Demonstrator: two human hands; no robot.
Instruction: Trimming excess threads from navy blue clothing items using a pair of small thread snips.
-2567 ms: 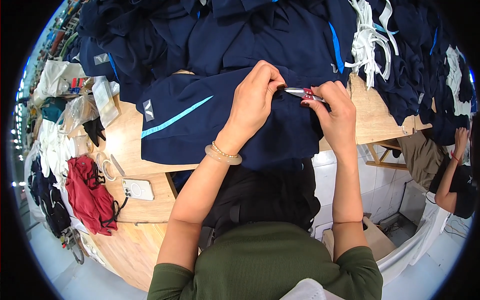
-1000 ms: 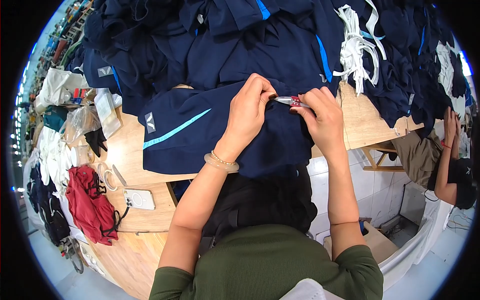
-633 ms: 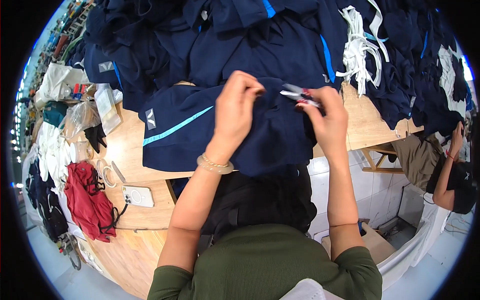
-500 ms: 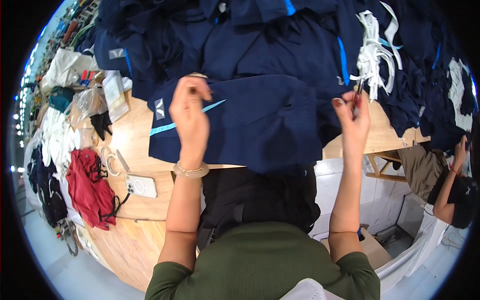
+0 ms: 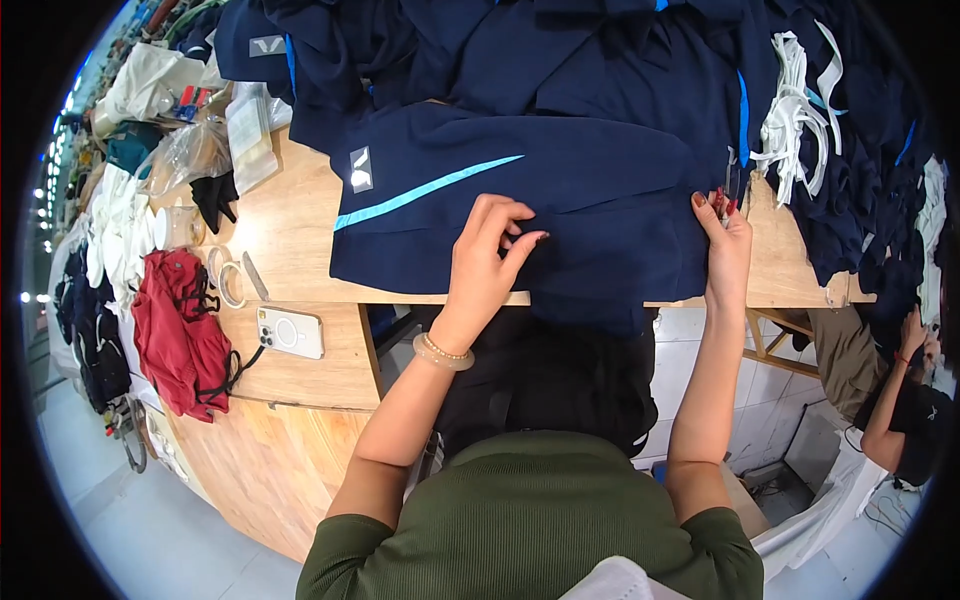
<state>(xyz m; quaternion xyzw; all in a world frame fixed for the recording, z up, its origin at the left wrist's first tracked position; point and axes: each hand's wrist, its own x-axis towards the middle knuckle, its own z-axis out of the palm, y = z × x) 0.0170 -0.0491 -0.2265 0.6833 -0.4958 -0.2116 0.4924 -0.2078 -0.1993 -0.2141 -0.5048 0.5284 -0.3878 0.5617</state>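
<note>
A navy garment (image 5: pixel 590 225) with a light-blue stripe and a small shiny grey patch lies spread on the wooden table, its near edge hanging over the front. Over its middle is my left hand (image 5: pixel 490 250), fingers bent and thumb apart, with nothing seen in it. At the garment's right end, my right hand (image 5: pixel 730 235) is closed around small thread snips (image 5: pixel 734 178), their narrow blades pointing away from me. Its thumb lies by the fabric's edge; whether it also pinches the cloth I cannot tell.
More navy garments (image 5: pixel 480 60) are heaped behind. White strips (image 5: pixel 795 120) hang in a bunch at far right. On the left lie a phone (image 5: pixel 290 332), tape rolls (image 5: pixel 230 284), a red bag (image 5: pixel 178 335) and plastic bags (image 5: pixel 190 150). A co-worker (image 5: pixel 900 400) is at the right edge.
My left hand has moved right and nearer, away from the stripe's end to the garment's middle. The right hand has come to the garment's right edge. The whole view has shifted somewhat.
</note>
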